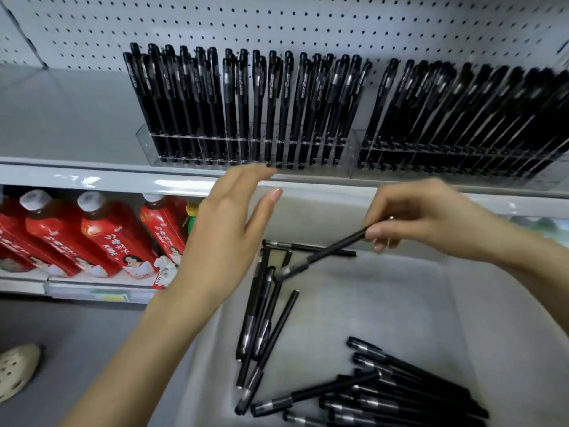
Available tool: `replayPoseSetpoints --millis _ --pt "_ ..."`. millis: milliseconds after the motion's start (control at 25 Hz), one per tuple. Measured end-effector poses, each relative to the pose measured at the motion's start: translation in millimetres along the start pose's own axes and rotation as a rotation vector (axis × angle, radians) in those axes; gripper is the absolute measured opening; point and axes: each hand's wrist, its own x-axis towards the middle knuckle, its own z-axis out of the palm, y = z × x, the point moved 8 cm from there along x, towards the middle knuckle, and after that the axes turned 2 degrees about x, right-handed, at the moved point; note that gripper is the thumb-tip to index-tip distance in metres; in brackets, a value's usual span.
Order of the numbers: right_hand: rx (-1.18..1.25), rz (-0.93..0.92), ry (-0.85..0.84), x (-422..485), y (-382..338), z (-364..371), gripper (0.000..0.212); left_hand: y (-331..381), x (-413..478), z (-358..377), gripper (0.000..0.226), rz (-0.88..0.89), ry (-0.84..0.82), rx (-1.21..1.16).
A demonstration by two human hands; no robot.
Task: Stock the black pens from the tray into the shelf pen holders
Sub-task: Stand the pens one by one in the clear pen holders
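My right hand [428, 217] pinches one black pen [323, 254] by its end, the pen slanting down-left over the grey tray [400, 303]. My left hand [228, 223] is raised with straight fingers between the tray and the shelf edge, holding nothing. Several loose black pens [264, 318] lie at the tray's left, and a pile of pens [400, 392] fills its near right corner. Two clear pen holders stand on the shelf: the left holder [246, 149] and the right holder [462, 161], both packed with upright black pens.
A white pegboard [277, 23] backs the shelf. On the lower shelf at left stand red juice bottles [101, 238]. A beige clog [15, 371] rests on the grey floor at the bottom left.
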Motion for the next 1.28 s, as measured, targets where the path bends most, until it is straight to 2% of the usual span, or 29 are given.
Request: replayPoseSetpoints --millis 120,240,400,520,640,800,960,1160,1280 --pt "0.258 -0.047 0.254 -10.5 -8.5 -25.4 0.013 16.6 1.0 -5.0 0.026 -0.014 0.027 -0.162" --pt "0.403 -0.028 0.369 -15.1 -3.7 -23.9 0.014 19.4 6.1 -9.2 0.014 -0.155 0.050 -0.441" --pt "0.566 0.013 0.447 -14.7 10.0 -12.2 0.014 9.3 8.2 -11.5 0.013 -0.409 0.088 -0.826" --pt "0.469 0.001 0.419 -11.1 3.6 -3.1 0.017 7.0 8.2 -13.2 0.015 -0.494 0.125 -0.949" --pt "0.313 -0.059 0.398 -1.5 -21.3 1.6 0.022 11.1 10.3 -14.6 0.022 -0.485 0.164 -0.889" --pt "0.334 -0.129 0.397 16.2 -43.3 8.0 0.019 23.0 13.6 -11.9 0.021 -0.443 0.170 -0.827" --pt "0.462 -0.088 0.362 25.3 -42.0 15.3 0.015 21.1 17.7 -14.5 0.015 -0.403 0.186 -0.776" --pt "0.332 -0.102 0.315 26.2 -42.7 12.3 0.010 28.4 22.2 -13.3 0.003 -0.288 0.178 -0.707" --pt "0.362 -0.082 0.436 26.2 -40.5 -17.4 0.020 19.9 27.7 -11.3 0.023 -0.229 0.208 -0.481"
